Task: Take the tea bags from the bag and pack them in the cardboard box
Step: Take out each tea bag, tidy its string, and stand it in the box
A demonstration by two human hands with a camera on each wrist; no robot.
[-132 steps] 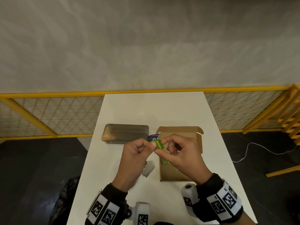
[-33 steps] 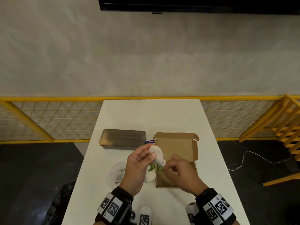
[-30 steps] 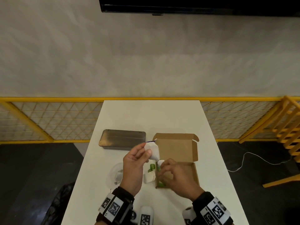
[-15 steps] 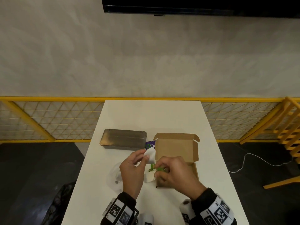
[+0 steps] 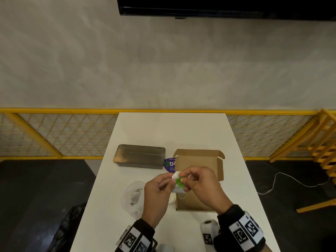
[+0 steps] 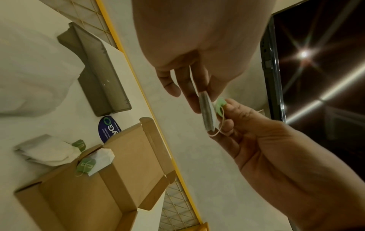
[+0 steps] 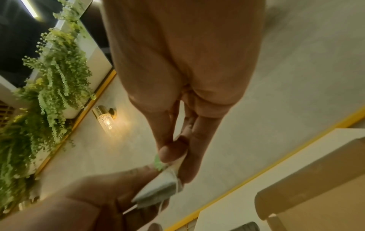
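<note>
Both hands hold one white tea bag [image 5: 176, 188] just above the left edge of the open cardboard box [image 5: 197, 159]. My left hand [image 5: 171, 180] pinches the bag's body [image 6: 206, 112] between thumb and fingers. My right hand [image 5: 183, 179] pinches its green tag [image 6: 219, 106], and the string hangs in a loop below. One tea bag [image 6: 97, 161] lies in the box's near left corner. Another tea bag [image 6: 49, 154] lies on the table beside the box. The clear plastic bag [image 5: 133, 197] lies left of my left hand with a tea bag inside.
A closed grey metal tin [image 5: 139, 156] lies behind the plastic bag, and a round purple sticker [image 5: 169, 164] shows between it and the box. The white table [image 5: 172, 131] ends at a yellow mesh railing [image 5: 54, 135]. A black bag [image 5: 67, 228] sits on the floor at left.
My right hand came up from the box to the bag in my left hand and took its green tag. The two hands now meet over the box's left edge.
</note>
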